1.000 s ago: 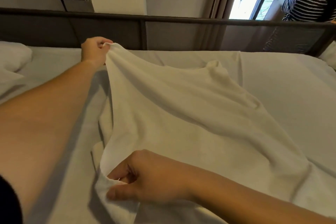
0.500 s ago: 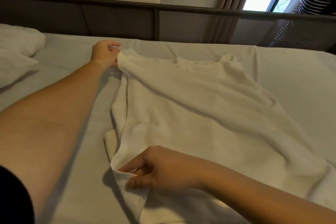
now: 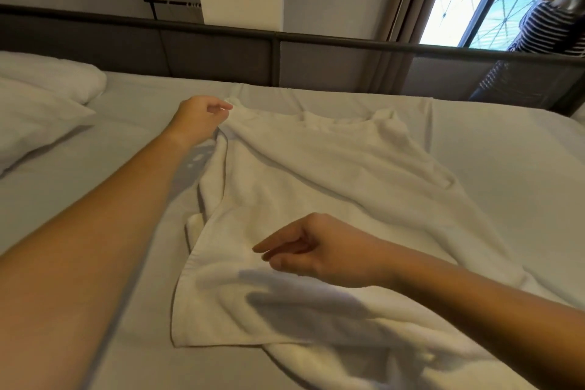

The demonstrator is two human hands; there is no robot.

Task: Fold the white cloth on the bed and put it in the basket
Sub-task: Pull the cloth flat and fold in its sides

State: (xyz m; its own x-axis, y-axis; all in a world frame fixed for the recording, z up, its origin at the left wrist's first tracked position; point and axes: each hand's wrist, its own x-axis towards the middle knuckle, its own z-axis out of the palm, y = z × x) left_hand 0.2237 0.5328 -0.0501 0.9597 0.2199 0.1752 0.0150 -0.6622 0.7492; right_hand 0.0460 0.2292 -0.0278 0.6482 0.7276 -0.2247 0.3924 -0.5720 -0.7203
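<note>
The white cloth [image 3: 316,187] lies rumpled across the bed [image 3: 110,199], folded over on itself, with its near left corner flat on the sheet. My left hand [image 3: 198,117] reaches to the cloth's far left corner and pinches its edge between thumb and fingers. My right hand [image 3: 311,247] hovers just above the near part of the cloth, fingers loosely curled and pointing left, with nothing in them. No basket is in view.
White pillows [image 3: 41,98] lie at the left end of the bed. A dark bed frame [image 3: 275,57] runs along the far side. Beyond it stand a curtain, a window and a person in a striped top [image 3: 550,28] at the far right.
My right hand let go of the cloth's near corner and lifted off it; that corner now lies flat. My left hand lowered the far corner onto the bed.
</note>
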